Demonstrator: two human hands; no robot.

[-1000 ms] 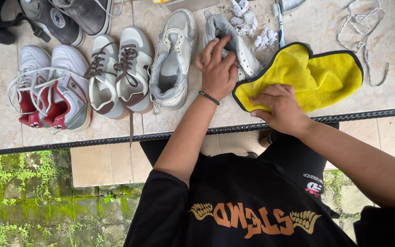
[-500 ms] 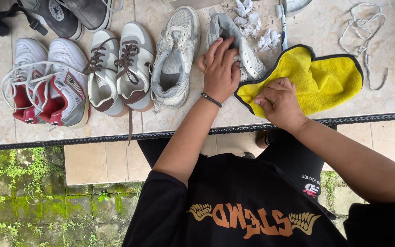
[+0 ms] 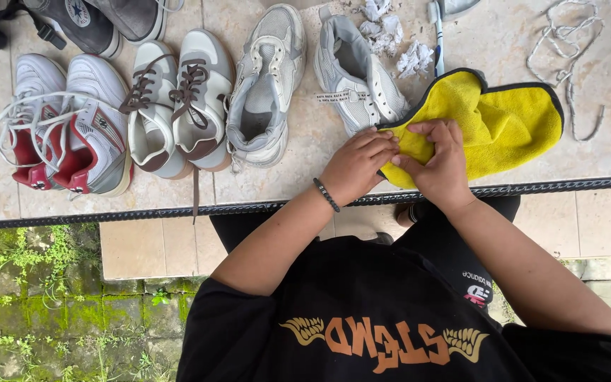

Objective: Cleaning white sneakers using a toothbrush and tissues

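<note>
A yellow cloth (image 3: 507, 120) with black edging lies on the tiled ledge (image 3: 305, 180), partly folded. My left hand (image 3: 357, 166), a dark bracelet on its wrist, and my right hand (image 3: 438, 161) meet at the cloth's near left corner, and the fingers of both pinch that fabric. Just left of the cloth, touching its edge, stands a grey sneaker (image 3: 356, 74) without laces. Its mate (image 3: 266, 85) is further left.
Left of the grey pair sit white-and-brown sneakers (image 3: 178, 99), white-and-red sneakers (image 3: 65, 127) and dark sneakers (image 3: 107, 20). Crumpled paper (image 3: 390, 32), a toothbrush (image 3: 438, 35) and loose laces (image 3: 567, 49) lie behind the cloth. Mossy paving (image 3: 30, 304) lies below the ledge.
My left hand has left the grey sneaker and come down to the cloth's corner. My right hand has shifted slightly, and both now grip the cloth together.
</note>
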